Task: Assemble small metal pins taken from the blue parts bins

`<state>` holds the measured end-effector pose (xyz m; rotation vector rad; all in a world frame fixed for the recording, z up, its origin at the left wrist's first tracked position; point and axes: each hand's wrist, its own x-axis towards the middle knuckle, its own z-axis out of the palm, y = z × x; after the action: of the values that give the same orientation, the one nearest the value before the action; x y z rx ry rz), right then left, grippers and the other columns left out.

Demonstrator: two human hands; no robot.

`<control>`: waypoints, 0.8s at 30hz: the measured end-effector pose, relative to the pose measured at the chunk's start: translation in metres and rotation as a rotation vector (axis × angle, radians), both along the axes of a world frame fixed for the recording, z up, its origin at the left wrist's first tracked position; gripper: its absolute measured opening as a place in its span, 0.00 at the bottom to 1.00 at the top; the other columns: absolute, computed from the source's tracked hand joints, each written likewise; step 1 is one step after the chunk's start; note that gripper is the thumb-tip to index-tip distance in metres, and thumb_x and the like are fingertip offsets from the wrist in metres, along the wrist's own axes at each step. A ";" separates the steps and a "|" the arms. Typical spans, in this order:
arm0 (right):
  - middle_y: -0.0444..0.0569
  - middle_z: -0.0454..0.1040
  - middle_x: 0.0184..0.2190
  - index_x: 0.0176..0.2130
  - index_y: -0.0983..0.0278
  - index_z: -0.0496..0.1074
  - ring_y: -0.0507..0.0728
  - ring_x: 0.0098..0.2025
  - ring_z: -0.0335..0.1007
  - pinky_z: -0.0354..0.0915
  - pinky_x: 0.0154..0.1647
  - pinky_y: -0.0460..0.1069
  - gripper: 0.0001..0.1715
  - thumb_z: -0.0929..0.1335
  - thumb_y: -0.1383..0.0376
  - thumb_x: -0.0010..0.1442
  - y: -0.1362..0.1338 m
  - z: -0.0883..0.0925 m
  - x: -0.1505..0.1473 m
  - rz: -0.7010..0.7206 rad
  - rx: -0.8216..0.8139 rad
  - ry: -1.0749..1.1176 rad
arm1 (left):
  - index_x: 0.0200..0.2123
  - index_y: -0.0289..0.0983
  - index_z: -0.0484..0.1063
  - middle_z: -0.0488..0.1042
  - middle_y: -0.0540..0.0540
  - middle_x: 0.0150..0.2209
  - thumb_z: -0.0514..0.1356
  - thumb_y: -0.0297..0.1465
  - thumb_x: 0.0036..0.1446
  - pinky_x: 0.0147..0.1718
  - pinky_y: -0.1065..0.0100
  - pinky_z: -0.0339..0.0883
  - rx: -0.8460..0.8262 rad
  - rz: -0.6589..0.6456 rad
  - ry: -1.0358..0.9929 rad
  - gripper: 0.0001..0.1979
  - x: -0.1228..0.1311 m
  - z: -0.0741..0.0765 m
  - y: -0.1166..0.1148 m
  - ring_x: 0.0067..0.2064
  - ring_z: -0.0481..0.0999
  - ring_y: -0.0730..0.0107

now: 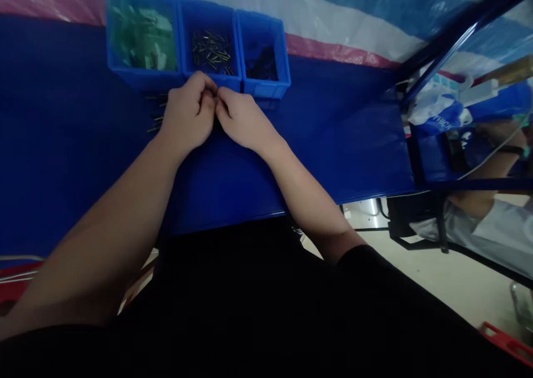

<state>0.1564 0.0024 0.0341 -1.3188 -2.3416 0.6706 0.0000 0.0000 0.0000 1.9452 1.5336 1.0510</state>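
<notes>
My left hand [190,111] and my right hand [239,114] meet fingertip to fingertip over the blue table [225,184], just in front of the bins. Both have their fingers curled and pinched; whatever is between them is too small or hidden to make out. Several thin brass-coloured pins [157,120] lie on the table beside my left hand, partly covered by it. Behind my hands, the middle blue bin [210,7] holds many similar small metal pins [212,49].
The left blue bin [141,75] contains green and clear plastic bags [144,34]. Dark pieces [262,64] lie in the right blue bin [268,89]. A blue metal frame [441,56] stands at the right, with another person's arm [495,156] beyond it.
</notes>
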 end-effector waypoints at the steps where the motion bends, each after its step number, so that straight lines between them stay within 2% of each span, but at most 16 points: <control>1: 0.51 0.75 0.41 0.40 0.63 0.65 0.57 0.43 0.72 0.64 0.45 0.51 0.14 0.54 0.65 0.73 0.000 0.000 0.000 0.001 -0.001 0.001 | 0.44 0.44 0.71 0.75 0.45 0.39 0.50 0.48 0.66 0.52 0.55 0.63 -0.006 -0.010 -0.013 0.17 0.000 0.000 0.000 0.46 0.76 0.59; 3: 0.50 0.74 0.40 0.40 0.63 0.65 0.57 0.42 0.72 0.65 0.46 0.50 0.14 0.54 0.64 0.73 -0.001 0.000 0.000 0.003 -0.001 0.002 | 0.44 0.43 0.70 0.75 0.45 0.38 0.49 0.49 0.66 0.51 0.56 0.63 -0.001 -0.004 -0.029 0.18 0.000 -0.001 0.000 0.46 0.76 0.60; 8: 0.49 0.72 0.37 0.40 0.64 0.64 0.55 0.45 0.72 0.66 0.51 0.49 0.12 0.56 0.64 0.73 0.003 -0.010 -0.002 -0.005 0.007 0.095 | 0.42 0.41 0.69 0.72 0.47 0.33 0.51 0.53 0.67 0.42 0.59 0.64 0.067 0.044 -0.057 0.22 0.001 -0.002 0.003 0.34 0.73 0.67; 12: 0.47 0.71 0.38 0.44 0.65 0.62 0.53 0.44 0.72 0.68 0.54 0.50 0.04 0.60 0.66 0.71 0.007 -0.021 -0.004 -0.016 0.062 0.288 | 0.43 0.40 0.68 0.71 0.48 0.32 0.52 0.52 0.67 0.41 0.62 0.64 0.108 0.019 -0.195 0.21 -0.002 -0.004 0.004 0.36 0.73 0.68; 14: 0.46 0.71 0.39 0.47 0.65 0.61 0.52 0.43 0.72 0.69 0.55 0.50 0.05 0.61 0.68 0.70 0.008 -0.023 -0.006 -0.032 0.086 0.375 | 0.44 0.40 0.67 0.70 0.49 0.30 0.53 0.50 0.68 0.41 0.63 0.64 0.117 0.007 -0.262 0.20 -0.003 -0.005 0.005 0.38 0.74 0.68; 18: 0.48 0.71 0.42 0.50 0.66 0.61 0.51 0.44 0.72 0.70 0.54 0.49 0.09 0.62 0.69 0.69 0.009 -0.023 -0.008 0.004 0.125 0.471 | 0.45 0.39 0.63 0.67 0.51 0.29 0.49 0.50 0.69 0.36 0.66 0.63 0.197 -0.002 -0.288 0.20 -0.003 -0.008 0.008 0.34 0.72 0.74; 21: 0.48 0.71 0.43 0.48 0.67 0.63 0.51 0.44 0.71 0.70 0.53 0.49 0.08 0.62 0.68 0.68 0.008 -0.020 -0.007 0.061 0.157 0.482 | 0.44 0.38 0.61 0.67 0.52 0.29 0.49 0.50 0.69 0.28 0.69 0.60 0.256 0.012 -0.316 0.20 -0.001 -0.009 0.008 0.27 0.67 0.78; 24: 0.48 0.70 0.41 0.46 0.67 0.65 0.51 0.43 0.70 0.70 0.51 0.50 0.07 0.63 0.66 0.68 0.007 -0.017 -0.004 0.085 0.192 0.478 | 0.43 0.38 0.60 0.63 0.54 0.24 0.52 0.50 0.68 0.24 0.70 0.57 0.244 0.006 -0.345 0.20 0.000 -0.009 0.007 0.22 0.63 0.80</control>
<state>0.1525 0.0099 0.0169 -0.8652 -2.0179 0.6789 0.0002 0.0073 -0.0089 1.7888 1.2700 1.5457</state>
